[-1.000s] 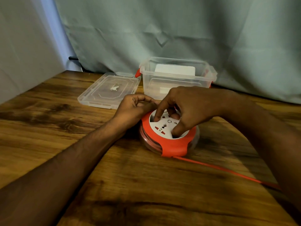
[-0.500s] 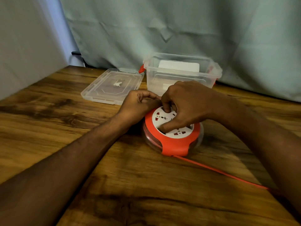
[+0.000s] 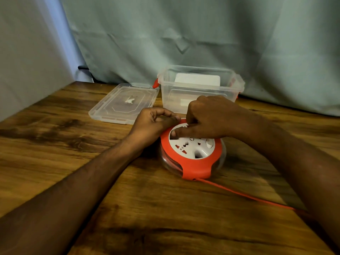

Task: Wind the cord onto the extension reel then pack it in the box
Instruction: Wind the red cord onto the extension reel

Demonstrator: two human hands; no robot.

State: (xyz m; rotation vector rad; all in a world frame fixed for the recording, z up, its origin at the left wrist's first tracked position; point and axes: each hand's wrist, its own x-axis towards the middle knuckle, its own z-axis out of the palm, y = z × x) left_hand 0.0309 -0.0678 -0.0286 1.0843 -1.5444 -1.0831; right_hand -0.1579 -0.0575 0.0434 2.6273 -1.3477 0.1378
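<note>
I saw the extension reel (image 3: 192, 153) lying flat near the middle of the wooden table (image 3: 55, 144), sockets up; my left hand (image 3: 152, 124) was curled closed against its far-left rim; my right hand (image 3: 207, 116) rested on top, one fingertip (image 3: 173, 133) pressed into a hollow of the white face; the red cord (image 3: 244, 194) ran from the reel's near side toward the table's right edge; the clear box (image 3: 200, 89) stood open just behind, at the far edge, its lid (image 3: 123, 103) flat beside it.
</note>
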